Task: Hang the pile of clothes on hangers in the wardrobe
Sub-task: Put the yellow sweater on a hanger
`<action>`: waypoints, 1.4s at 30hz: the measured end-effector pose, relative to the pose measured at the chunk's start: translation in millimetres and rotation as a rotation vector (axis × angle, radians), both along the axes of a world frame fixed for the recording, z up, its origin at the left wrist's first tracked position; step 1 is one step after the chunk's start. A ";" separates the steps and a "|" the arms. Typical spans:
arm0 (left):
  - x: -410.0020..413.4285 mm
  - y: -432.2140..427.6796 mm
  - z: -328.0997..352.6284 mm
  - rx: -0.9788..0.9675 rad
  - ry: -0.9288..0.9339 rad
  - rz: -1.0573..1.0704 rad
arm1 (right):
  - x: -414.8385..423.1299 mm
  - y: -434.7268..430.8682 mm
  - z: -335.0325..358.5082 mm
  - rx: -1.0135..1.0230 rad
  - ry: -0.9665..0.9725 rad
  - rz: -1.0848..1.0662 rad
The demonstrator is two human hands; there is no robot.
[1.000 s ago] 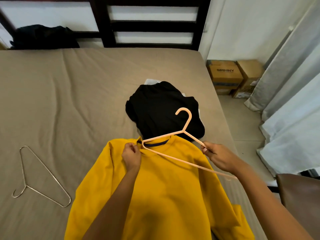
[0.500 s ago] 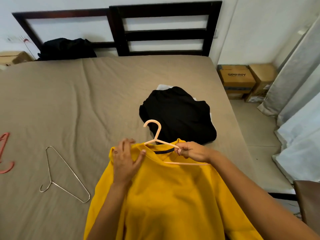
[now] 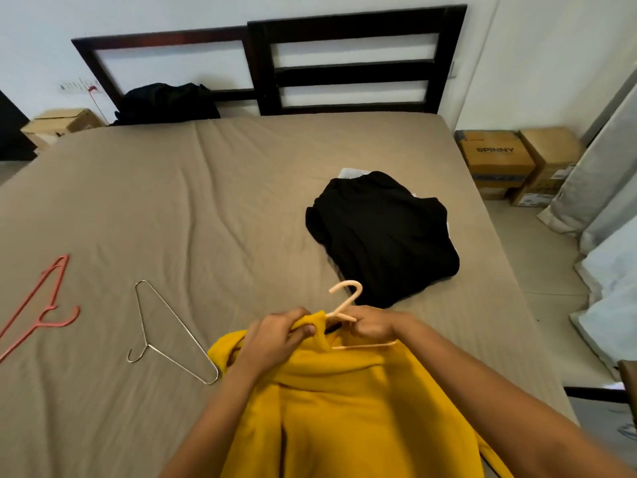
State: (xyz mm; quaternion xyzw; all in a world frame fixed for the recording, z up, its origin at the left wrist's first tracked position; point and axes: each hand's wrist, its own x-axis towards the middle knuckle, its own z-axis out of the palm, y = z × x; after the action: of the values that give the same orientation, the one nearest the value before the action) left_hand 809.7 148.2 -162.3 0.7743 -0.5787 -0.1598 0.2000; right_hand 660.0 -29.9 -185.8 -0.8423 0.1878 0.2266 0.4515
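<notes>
Threading a peach plastic hanger point(image 3: 347, 298) into the neck of a yellow sweatshirt point(image 3: 344, 408) lying on the bed point(image 3: 206, 201), the person works with hands close together: left hand point(image 3: 275, 339) pinching the collar, right hand point(image 3: 374, 326) gripping the hanger below its hook. Next, I'd judge, the far shoulder needs seating before lifting. Folded black clothes point(image 3: 382, 236) lie just beyond.

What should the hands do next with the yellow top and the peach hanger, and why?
Probably stretch the collar of the yellow sweatshirt over the bare arm of the peach plastic hanger. The left hand grips the bunched collar; the right hand holds the hanger near its neck. The hook pokes out above the collar, but one thin arm lies outside the fabric.
</notes>
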 end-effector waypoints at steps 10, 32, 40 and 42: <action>-10.3 34.0 0.6 -0.019 -0.152 -0.037 | 11.4 12.2 -3.1 -0.231 0.603 0.306; 7.3 73.6 -29.2 0.062 0.175 0.114 | 9.5 14.6 -33.3 -0.983 0.379 0.805; 4.8 67.1 -32.3 0.076 -0.012 0.267 | -31.4 -12.8 -28.9 -0.966 0.077 0.428; 17.0 69.0 -32.9 0.047 -0.001 0.287 | -48.6 -25.4 -28.2 -0.931 0.056 0.347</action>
State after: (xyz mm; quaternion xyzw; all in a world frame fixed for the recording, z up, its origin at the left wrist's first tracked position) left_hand 826.8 217.2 -195.2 0.8536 -0.4584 -0.1425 0.2024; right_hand 611.4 -55.3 -214.0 -0.9670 0.1381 0.2131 -0.0223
